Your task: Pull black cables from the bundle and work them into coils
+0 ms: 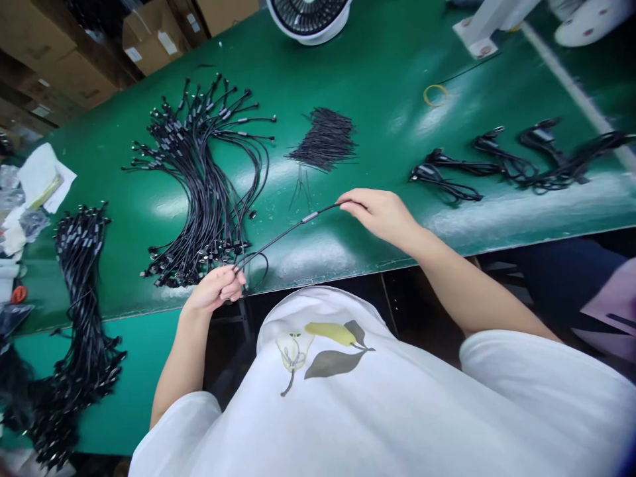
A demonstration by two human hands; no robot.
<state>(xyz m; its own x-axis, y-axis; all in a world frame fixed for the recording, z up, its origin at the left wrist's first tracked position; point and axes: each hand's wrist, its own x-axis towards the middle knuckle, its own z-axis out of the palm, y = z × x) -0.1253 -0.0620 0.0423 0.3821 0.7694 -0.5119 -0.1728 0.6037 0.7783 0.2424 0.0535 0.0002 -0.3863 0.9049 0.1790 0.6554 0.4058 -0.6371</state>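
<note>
A thin black cable (293,228) with a small grey sleeve is stretched between my two hands above the near edge of the green table (377,119). My left hand (216,288) is closed on the looped lower end of the cable. My right hand (380,212) pinches its upper end. Just behind my left hand lies a big fanned bundle of black cables (203,179). A heap of short black ties (325,139) lies beyond the stretched cable.
Another cable bundle (82,305) lies at the left, beside papers and bags (34,185). Coiled cables (511,165) sit at the right, a yellow rubber band (435,95) behind them. A white fan (308,16) stands at the back. Cardboard boxes (149,33) lie beyond the table.
</note>
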